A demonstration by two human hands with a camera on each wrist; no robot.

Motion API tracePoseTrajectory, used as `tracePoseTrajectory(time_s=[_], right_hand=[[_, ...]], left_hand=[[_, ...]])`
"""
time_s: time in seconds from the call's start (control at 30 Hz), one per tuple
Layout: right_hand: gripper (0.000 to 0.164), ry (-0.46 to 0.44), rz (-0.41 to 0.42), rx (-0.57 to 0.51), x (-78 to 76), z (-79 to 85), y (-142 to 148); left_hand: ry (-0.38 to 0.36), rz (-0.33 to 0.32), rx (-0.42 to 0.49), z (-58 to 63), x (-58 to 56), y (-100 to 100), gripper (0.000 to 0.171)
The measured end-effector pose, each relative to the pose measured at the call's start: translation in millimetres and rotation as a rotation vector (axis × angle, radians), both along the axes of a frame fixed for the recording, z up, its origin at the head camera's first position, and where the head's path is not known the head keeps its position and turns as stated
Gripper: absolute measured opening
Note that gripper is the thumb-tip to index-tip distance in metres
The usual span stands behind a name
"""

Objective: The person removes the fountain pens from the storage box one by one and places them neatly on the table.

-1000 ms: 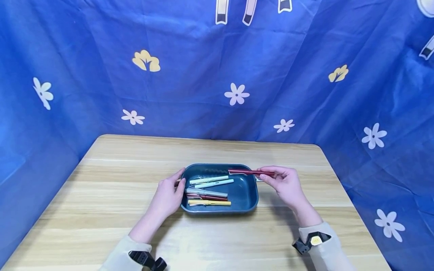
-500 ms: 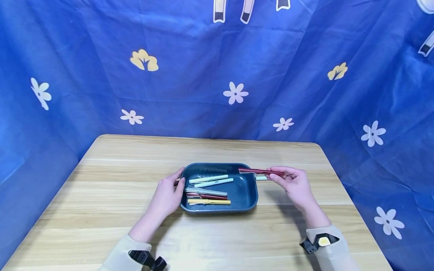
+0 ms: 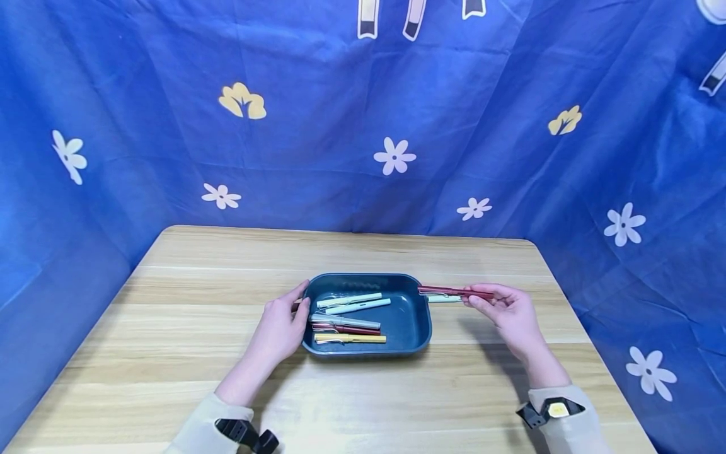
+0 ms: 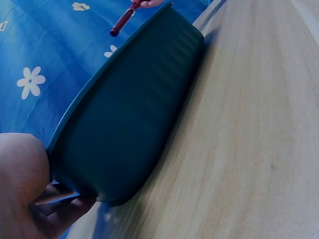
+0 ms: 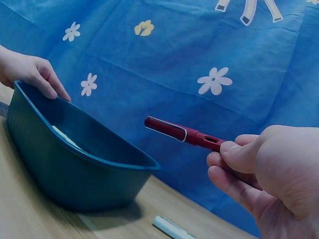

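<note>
A dark teal plastic bin (image 3: pixel 401 347) sits mid-table. At its left end my left hand (image 3: pixel 285 323) grips the wall, thumb at the rim, fingers outside. My right hand (image 3: pixel 507 311) pinches a dark red pen (image 5: pixel 172 130) by one end, its silver clip toward the bin. The pen is held in the air just right of the bin, over a pale mint pen (image 3: pixel 444 299) lying on the table. In the bin lie two pale pens (image 3: pixel 359 306), a grey-blue pen (image 3: pixel 354 323), another dark red pen (image 3: pixel 357 330) and a yellow pen (image 3: pixel 357 339).
The wood-grain table (image 3: pixel 363 403) reaches back to a blue curtain (image 3: pixel 317 139) with white flowers. The same curtain hangs along the left and right sides. A black wrist strap (image 3: pixel 550 411) is on each sleeve.
My right hand has moved right with the dark red pen, from over the bin to beyond its right rim. More of the pale mint pen on the table shows. My left hand stays put.
</note>
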State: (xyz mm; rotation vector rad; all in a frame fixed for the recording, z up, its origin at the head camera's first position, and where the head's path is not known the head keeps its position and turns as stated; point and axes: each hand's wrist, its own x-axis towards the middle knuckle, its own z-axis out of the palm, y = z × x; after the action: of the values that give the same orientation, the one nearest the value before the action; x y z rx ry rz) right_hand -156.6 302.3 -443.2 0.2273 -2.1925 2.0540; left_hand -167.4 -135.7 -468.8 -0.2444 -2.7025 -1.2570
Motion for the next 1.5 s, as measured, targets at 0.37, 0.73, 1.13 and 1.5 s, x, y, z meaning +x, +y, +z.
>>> tracePoseTrajectory(time_s=[0.37, 0.73, 1.13, 1.5], right_hand=[[0.035, 0.01, -0.024, -0.025, 1.6, -8.9, 18.2], [0.033, -0.016, -0.055, -0.01, 1.4, -17.4, 28.3], [0.034, -0.08, -0.07, 0.001, -2.5, -36.8, 38.6], [0.031, -0.1, -0.041, 0.058, -6.7, -52.9, 43.4]], left_hand=[[0.0, 0.001, 0.0, 0.5, -0.8, -0.4, 0.047], [0.002, -0.001, -0.001, 1.4, -0.7, -0.4, 0.046], [-0.012, 0.002, 0.001, 0.4, -0.3, 0.2, 0.047], [-0.019, 0.004, 0.001, 2.7, 0.9, 0.8, 0.047]])
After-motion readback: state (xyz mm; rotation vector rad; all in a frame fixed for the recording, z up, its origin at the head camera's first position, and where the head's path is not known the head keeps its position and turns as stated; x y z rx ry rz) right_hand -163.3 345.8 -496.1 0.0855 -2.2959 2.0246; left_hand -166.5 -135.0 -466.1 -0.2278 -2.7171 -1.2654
